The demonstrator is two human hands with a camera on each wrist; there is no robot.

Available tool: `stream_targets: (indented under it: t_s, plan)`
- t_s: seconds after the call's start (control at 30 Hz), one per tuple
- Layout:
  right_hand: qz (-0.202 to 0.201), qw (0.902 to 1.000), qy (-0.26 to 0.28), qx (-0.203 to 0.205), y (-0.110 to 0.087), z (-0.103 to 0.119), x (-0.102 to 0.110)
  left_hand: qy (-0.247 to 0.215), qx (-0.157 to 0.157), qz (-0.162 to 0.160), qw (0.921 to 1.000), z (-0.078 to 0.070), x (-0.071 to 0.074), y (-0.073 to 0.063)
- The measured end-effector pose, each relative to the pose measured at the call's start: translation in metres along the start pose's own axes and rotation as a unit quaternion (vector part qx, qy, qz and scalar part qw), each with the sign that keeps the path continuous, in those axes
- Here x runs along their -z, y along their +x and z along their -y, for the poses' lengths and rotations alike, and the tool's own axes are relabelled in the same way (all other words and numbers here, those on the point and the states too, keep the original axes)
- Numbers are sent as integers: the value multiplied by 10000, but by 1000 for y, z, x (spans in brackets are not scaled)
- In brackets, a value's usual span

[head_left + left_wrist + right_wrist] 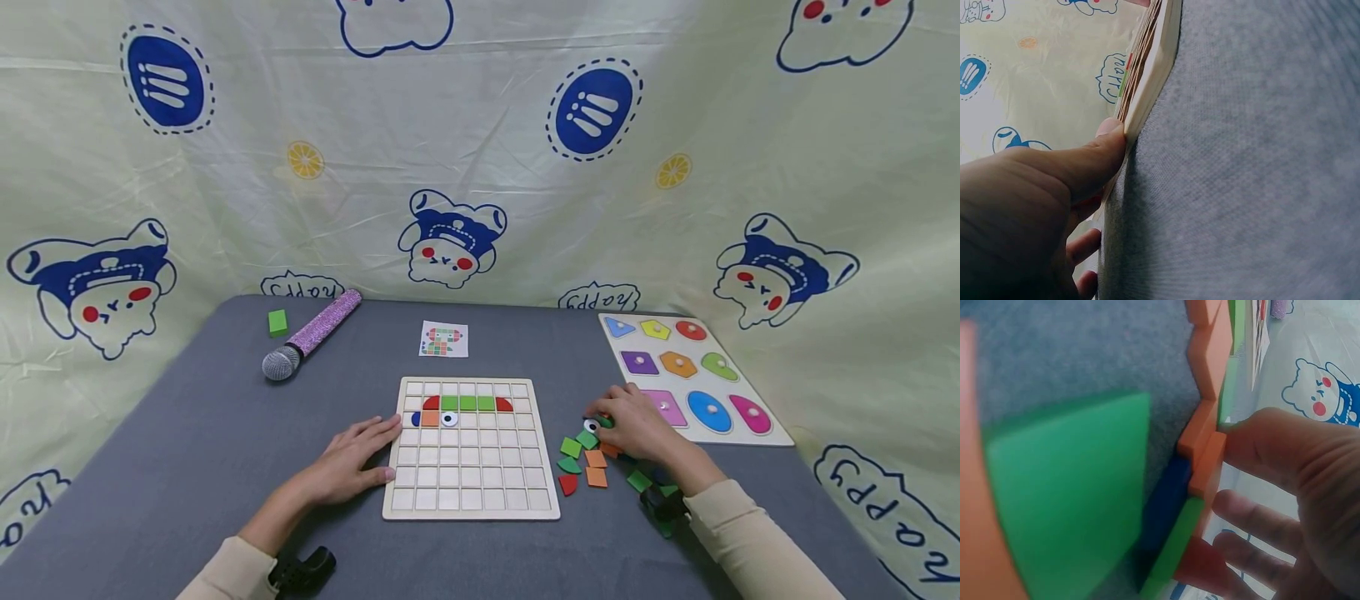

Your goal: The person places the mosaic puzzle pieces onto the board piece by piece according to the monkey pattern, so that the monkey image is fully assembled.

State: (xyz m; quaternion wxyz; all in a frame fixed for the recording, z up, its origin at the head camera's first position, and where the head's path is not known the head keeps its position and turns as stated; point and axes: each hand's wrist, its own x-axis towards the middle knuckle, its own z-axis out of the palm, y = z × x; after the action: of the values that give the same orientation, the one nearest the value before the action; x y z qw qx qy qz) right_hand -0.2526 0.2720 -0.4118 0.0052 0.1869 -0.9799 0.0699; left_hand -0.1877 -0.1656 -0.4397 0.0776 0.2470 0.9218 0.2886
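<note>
A pale curtain (480, 133) printed with cartoon puppies hangs behind the grey-covered bench (187, 467). At the bench's far right lies a shape board (693, 385) in bright colours; left of it, in the middle, sits the pale grid board (471, 477). A glittery purple microphone (324, 325) lies at the far left. The person's left hand (356, 457) rests against the grid board's left edge, its grip spread, thumb apart from the fingers. The right hand (637, 419) is down among the loose tiles (596, 459) to the grid board's right, fingers bent; I can't tell whether that grip pinches one. A small picture card (444, 339) lies beyond the grid board, and a green block (277, 322) beside the microphone. On the grid, three green tiles (468, 403) run between two red tiles (504, 404); below are a blue tile (416, 419), an orange tile (431, 417) and an eye tile (448, 418), left to right.
</note>
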Motion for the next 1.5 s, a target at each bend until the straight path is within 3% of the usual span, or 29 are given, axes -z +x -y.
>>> stream_targets:
  t_s: [0.23, 0.5, 0.93, 1.2, 1.5]
  plan:
    - [-4, 10000, 29, 18, 1, -1, -2, -13, 30, 18, 10000, 0, 0, 0]
    - [-417, 9985, 64, 355, 1, 4, 0, -2, -17, -50, 10000, 1, 0, 0]
    - [-536, 9970, 168, 530, 15, 53, -8, 16, -62, -74, 10000, 1, 0, 0]
    - [-652, 9937, 150, 904, 30, 88, -13, 48, -135, -114, 9998, -1, 2, -1]
    - [-677, 9920, 5, 1066, 48, 112, -18, 65, -161, -119, 9998, 0, 2, -1]
